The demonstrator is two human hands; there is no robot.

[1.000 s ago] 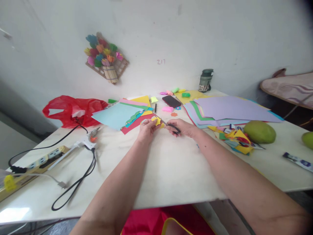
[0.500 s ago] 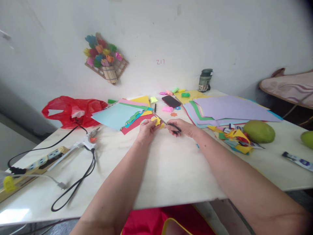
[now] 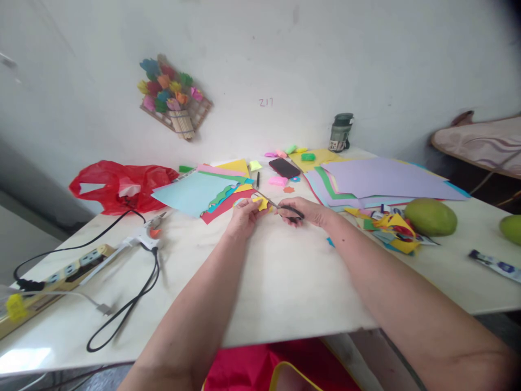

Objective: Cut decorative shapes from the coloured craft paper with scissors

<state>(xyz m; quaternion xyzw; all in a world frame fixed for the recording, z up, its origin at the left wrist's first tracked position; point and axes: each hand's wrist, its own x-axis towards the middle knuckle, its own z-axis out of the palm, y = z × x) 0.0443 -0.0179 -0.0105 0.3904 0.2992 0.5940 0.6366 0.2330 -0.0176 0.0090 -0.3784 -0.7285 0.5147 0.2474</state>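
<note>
Near the middle of the white table (image 3: 285, 282), my left hand (image 3: 244, 215) pinches a small piece of yellow paper (image 3: 261, 203). My right hand (image 3: 299, 210) is closed round the black handles of a pair of scissors (image 3: 292, 210). The scissors' blades point up and left, alongside the yellow piece. Just behind the hands lie an orange paper shape (image 3: 288, 190), a pink clay packet (image 3: 278, 181) and a dark phone (image 3: 284, 168). A stack of coloured sheets (image 3: 195, 191) is behind and left of my left hand.
A red plastic bag (image 3: 154, 176), a glue gun (image 3: 147, 233) with a looped cord and a power strip (image 3: 77, 266) lie left. On the right are purple sheets (image 3: 378, 176), paper scraps (image 3: 396, 231), a green mango (image 3: 431, 217) and a tube (image 3: 494, 265). A bottle (image 3: 341, 133) stands behind.
My right hand and the scissors have shifted very slightly right. More of a blue scrap beside my right forearm shows. The yellow piece has turned slightly in my left hand.
</note>
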